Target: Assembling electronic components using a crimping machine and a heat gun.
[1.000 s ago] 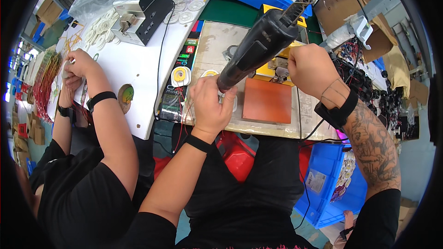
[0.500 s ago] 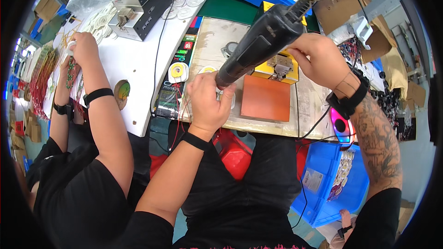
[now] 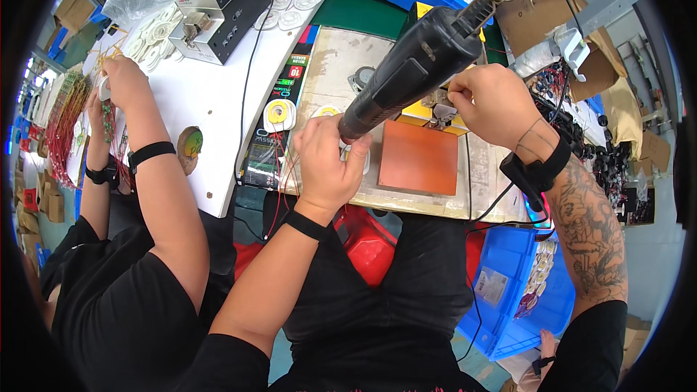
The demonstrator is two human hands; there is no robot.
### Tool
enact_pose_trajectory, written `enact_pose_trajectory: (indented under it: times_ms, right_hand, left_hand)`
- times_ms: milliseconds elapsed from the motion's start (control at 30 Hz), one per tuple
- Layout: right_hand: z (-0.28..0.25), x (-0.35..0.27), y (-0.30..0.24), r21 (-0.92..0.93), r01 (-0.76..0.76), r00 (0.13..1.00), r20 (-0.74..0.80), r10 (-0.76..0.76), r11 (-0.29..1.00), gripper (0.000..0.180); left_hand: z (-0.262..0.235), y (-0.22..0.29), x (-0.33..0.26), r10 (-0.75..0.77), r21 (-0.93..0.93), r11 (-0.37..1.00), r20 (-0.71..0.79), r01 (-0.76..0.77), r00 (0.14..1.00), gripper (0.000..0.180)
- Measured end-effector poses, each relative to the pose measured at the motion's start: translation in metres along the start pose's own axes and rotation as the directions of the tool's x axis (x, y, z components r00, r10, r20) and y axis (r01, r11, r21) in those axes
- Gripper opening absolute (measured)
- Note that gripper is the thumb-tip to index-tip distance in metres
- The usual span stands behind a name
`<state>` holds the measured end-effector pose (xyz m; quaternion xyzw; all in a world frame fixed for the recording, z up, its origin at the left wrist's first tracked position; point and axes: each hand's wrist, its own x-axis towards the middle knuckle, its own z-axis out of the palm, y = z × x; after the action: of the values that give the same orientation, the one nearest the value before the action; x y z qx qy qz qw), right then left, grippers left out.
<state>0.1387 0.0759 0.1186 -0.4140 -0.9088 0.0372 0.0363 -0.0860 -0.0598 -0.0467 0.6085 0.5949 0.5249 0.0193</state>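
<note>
- Left hand (image 3: 328, 163) has its fingers wrapped round the grip of a black heat gun (image 3: 414, 65), barrel angled up and away over the desk (image 3: 341, 58).
- Right hand (image 3: 490, 105) pinches a small metal part (image 3: 441, 105), fingers closed, at the yellow block (image 3: 435, 112) (just above the orange pad (image 3: 417, 163)).
- A co-worker's hand (image 3: 123, 80) works at far left.

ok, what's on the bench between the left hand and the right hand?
Head view: an orange-brown square pad lies on the bench between the left hand and right hand; the black heat gun the left hand grips slants above it.
</note>
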Motion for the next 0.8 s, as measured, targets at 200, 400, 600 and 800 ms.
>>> enact_pose_trajectory:
  times_ms: [200, 400, 600, 800]
  right_hand:
    - [0.001, 0.008, -0.014, -0.156, -0.070, 0.994, 0.066, 0.081, 0.985, 0.020]
    - [-0.002, 0.022, -0.024, -0.139, -0.142, 0.983, 0.095, 0.156, 0.980, 0.017]
    - [-0.001, 0.015, -0.012, 0.019, -0.120, 0.989, 0.088, 0.118, 0.993, 0.011]
    - [0.007, 0.014, -0.009, -0.067, -0.022, 1.000, -0.007, 0.022, 0.997, 0.014]
  left_hand:
    - [0.000, 0.000, 0.001, 0.005, -0.007, 1.000, 0.004, -0.005, 1.000, 0.037]
    - [0.000, 0.001, 0.001, -0.028, -0.030, 0.999, 0.000, 0.028, 1.000, 0.038]
    - [0.000, 0.000, -0.001, -0.020, -0.022, 1.000, 0.000, 0.020, 1.000, 0.041]
    - [-0.001, 0.001, 0.000, -0.015, -0.030, 0.999, -0.023, 0.014, 1.000, 0.040]
